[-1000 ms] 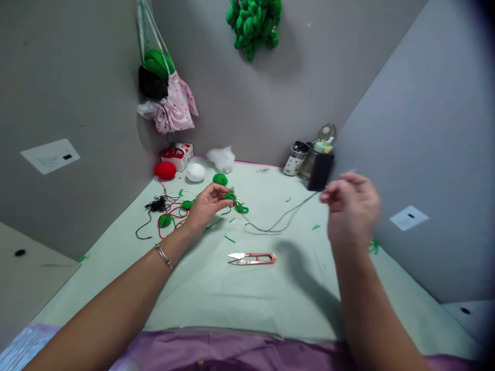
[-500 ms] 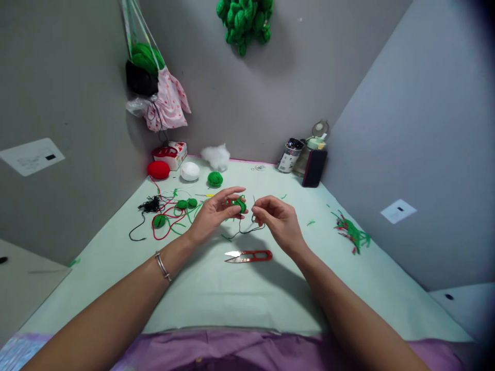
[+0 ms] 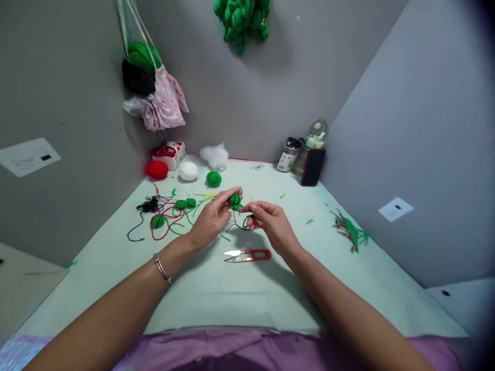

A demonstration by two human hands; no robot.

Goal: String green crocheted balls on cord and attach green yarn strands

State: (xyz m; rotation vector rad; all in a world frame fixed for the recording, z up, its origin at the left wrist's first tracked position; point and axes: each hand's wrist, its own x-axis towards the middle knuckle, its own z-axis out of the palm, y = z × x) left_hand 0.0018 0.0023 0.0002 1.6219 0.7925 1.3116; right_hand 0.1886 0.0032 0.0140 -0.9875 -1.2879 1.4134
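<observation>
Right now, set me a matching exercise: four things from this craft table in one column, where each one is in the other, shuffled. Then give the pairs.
Things
1. red-handled snips
2. small green crochet piece
3. green yarn bundle
4. looped black thread

Places
A. hanging on the back wall
B. in the left hand grip
C. lying flat on the table
D. pinched in the right hand grip

Pairs: 1-C, 2-B, 3-A, 4-D.

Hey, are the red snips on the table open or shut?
Open: the snips lie flat, untouched, their two blade tips spread apart.
</observation>
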